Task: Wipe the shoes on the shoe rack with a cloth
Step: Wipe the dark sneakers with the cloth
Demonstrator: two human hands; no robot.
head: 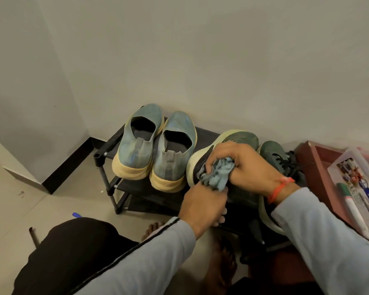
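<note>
A low black shoe rack (107, 150) stands against the wall. Two light blue slip-on shoes (141, 143) with cream soles sit side by side on its top left. To their right, a dark green sneaker (241, 138) is tipped on its side. My right hand (245, 165) grips a bunched light blue cloth (217, 173) against that sneaker. My left hand (202, 204) holds the sneaker's heel end from below; its fingers are partly hidden. A second dark green sneaker (277, 156) with black laces lies behind my right wrist.
A reddish-brown stand (313, 165) at the right holds a clear plastic box (354, 165) and a marker pen (352, 203). A blue pen (76, 215) lies on the tiled floor at the left. My knee in dark trousers (77, 252) and bare feet are below.
</note>
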